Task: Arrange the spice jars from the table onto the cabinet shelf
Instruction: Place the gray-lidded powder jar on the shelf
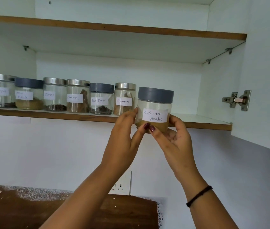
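At the front edge of the cabinet shelf (205,121), your two hands grip one spice jar between them. Your left hand (125,129) curls round its left side and your right hand (172,140) round its right, both thumbs pressed side by side on the lower front of the glass. A black band (199,196) circles your right wrist.

The jar (154,107), grey-lidded and labelled "Coriander Powder", is upright with brown powder in the bottom. Its base hangs just below the shelf's wooden lip, so it is not set down.

Just to its left, six jars stand in a row on the shelf. They are a steel-lidded Cinnamon jar (124,99), a grey-lidded Black Pepper jar (101,99), a second Cinnamon jar (77,96), a Cloves jar (54,95), a grey-lidded masala jar (29,95) and a steel-lidded jar (1,91) whose label is too blurred to read. To the right of your hands the shelf runs bare to the cabinet wall, where a metal hinge (237,100) is mounted.

Below, a wall socket (122,184) sits above the brown counter (56,210).
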Demonstrator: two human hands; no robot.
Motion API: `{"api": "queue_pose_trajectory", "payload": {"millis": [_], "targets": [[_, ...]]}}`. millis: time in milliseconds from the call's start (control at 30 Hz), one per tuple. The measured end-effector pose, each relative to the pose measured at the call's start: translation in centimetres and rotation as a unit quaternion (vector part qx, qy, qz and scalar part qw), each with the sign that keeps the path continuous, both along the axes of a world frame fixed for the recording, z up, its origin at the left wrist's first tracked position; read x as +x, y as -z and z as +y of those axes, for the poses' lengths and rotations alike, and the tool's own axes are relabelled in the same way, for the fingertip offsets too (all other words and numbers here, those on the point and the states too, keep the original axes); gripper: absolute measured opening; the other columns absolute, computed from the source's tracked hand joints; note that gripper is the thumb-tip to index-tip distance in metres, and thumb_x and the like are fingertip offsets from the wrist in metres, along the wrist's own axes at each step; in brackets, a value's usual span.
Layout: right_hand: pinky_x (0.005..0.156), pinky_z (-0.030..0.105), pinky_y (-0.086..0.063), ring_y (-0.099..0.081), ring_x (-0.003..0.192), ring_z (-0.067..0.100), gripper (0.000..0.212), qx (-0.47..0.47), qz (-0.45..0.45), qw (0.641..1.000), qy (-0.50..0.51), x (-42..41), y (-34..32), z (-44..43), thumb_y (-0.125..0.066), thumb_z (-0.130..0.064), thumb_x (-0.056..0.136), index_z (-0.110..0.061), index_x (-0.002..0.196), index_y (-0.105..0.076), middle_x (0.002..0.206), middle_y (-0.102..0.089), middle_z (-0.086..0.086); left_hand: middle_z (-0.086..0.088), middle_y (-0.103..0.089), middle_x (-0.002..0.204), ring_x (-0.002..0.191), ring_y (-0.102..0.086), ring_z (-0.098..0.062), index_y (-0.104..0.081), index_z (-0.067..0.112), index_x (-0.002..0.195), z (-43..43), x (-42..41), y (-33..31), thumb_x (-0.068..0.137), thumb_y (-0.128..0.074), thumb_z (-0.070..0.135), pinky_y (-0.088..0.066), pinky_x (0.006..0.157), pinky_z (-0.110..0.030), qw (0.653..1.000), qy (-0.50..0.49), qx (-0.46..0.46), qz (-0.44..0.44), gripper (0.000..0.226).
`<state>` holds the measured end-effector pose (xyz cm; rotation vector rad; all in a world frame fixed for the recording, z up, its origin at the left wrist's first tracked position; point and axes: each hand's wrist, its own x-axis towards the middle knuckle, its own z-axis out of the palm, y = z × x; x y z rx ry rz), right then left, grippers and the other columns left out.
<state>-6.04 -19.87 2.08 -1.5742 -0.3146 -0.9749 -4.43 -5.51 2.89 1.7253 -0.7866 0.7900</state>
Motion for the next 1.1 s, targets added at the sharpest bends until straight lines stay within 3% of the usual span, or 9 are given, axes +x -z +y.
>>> {"api": "queue_pose_trajectory", "payload": {"millis": [100, 233, 467, 600, 667, 767, 933, 1033, 1100], "targets": [[0.093, 0.032, -0.056, -0.063, 0.117, 0.016, 0.069, 0.005, -0.005, 1.0, 0.001, 1.4, -0.8, -0.6, -0.075, -0.044, 0.072, -0.028, 0.133, -0.048, 0.133, -0.058, -0.008, -0.011, -0.054, 0.137, 0.124, -0.052, -0.026, -0.05, 0.009, 0.137, -0.4, 0.5, -1.1, 0.073, -0.022, 0.065, -0.028, 0.087, 0.001, 1.0, -0.003, 0.01, -0.009, 0.089], [0.091, 0.027, -0.056, -0.064, 0.115, 0.016, 0.064, -0.009, -0.009, 1.0, 0.003, 3.5, -1.6, -1.5, -0.077, -0.037, 0.079, -0.025, 0.134, -0.048, 0.134, -0.058, -0.003, -0.012, -0.053, 0.14, 0.127, -0.051, -0.028, -0.048, 0.01, 0.141, -1.2, 1.6, -1.8, 0.075, -0.02, 0.063, -0.034, 0.097, -0.02, 0.999, -0.025, 0.031, -0.018, 0.09], [0.087, 0.029, -0.058, -0.061, 0.115, 0.018, 0.067, -0.075, -0.001, 0.995, 0.06, 6.2, -2.4, -3.2, -0.071, -0.054, 0.078, -0.029, 0.135, -0.046, 0.136, -0.053, -0.006, -0.012, -0.051, 0.143, 0.129, -0.051, -0.028, -0.044, 0.009, 0.145, -2.6, 4.4, -2.3, 0.094, -0.034, 0.04, -0.04, 0.106, -0.038, 0.996, -0.06, 0.057, -0.014, 0.061], [0.084, 0.026, -0.058, -0.061, 0.113, 0.016, 0.073, -0.1, 0.01, 0.99, 0.097, 7.2, -2.3, -3.6, -0.064, -0.069, 0.072, -0.032, 0.134, -0.048, 0.133, -0.051, -0.007, -0.013, -0.051, 0.143, 0.129, -0.051, -0.029, -0.044, 0.008, 0.145, -3.1, 5.5, -2.5, 0.103, -0.046, 0.02, -0.039, 0.105, -0.033, 0.995, -0.075, 0.056, -0.026, 0.044], [0.076, 0.016, -0.055, -0.06, 0.111, 0.014, 0.072, -0.109, 0.01, 0.987, 0.117, 7.3, -2.3, -3.7, -0.062, -0.066, 0.073, -0.03, 0.135, -0.048, 0.133, -0.052, -0.007, -0.012, -0.053, 0.142, 0.127, -0.052, -0.028, -0.044, 0.009, 0.144, -3.3, 5.8, -2.6, 0.102, -0.047, 0.019, -0.039, 0.102, -0.03, 0.994, -0.083, 0.062, -0.035, 0.043], [0.074, 0.013, -0.052, -0.059, 0.111, 0.012, 0.072, -0.12, 0.009, 0.983, 0.139, 7.3, -2.1, -3.7, -0.06, -0.064, 0.074, -0.028, 0.135, -0.048, 0.133, -0.052, -0.008, -0.01, -0.055, 0.139, 0.123, -0.055, -0.026, -0.045, 0.011, 0.144, -3.5, 6.8, -2.3, 0.102, -0.048, 0.023, -0.042, 0.101, -0.032, 0.991, -0.096, 0.076, -0.05, 0.044], [0.083, 0.02, -0.053, -0.056, 0.111, 0.012, 0.065, -0.168, 0.034, 0.968, 0.183, 7.2, -2.5, -3.7, -0.06, -0.061, 0.082, -0.028, 0.136, -0.046, 0.131, -0.052, -0.006, -0.006, -0.06, 0.132, 0.113, -0.061, -0.022, -0.046, 0.016, 0.144, -3.7, 8.7, -2.2, 0.101, -0.048, 0.033, -0.051, 0.095, -0.037, 0.982, -0.137, 0.101, -0.077, 0.046], [0.093, 0.032, -0.054, -0.057, 0.108, 0.013, 0.056, -0.213, 0.061, 0.954, 0.203, 7.1, -3.6, -4.2, -0.058, -0.057, 0.088, -0.027, 0.134, -0.048, 0.128, -0.054, -0.004, -0.002, -0.064, 0.127, 0.106, -0.063, -0.017, -0.048, 0.019, 0.143, -3.7, 9.4, -2.5, 0.101, -0.047, 0.041, -0.05, 0.086, -0.026, 0.979, -0.152, 0.111, -0.083, 0.047], [0.093, 0.032, -0.053, -0.058, 0.107, 0.012, 0.055, -0.218, 0.088, 0.953, 0.188, 6.8, -4.5, -4.5, -0.053, -0.058, 0.09, -0.026, 0.135, -0.051, 0.13, -0.056, -0.003, -0.001, -0.069, 0.116, 0.094, -0.063, -0.012, -0.054, 0.021, 0.138, -3.4, 9.9, -3.0, 0.1, -0.045, 0.045, -0.048, 0.079, -0.022, 0.976, -0.158, 0.13, -0.08, 0.046]]}}
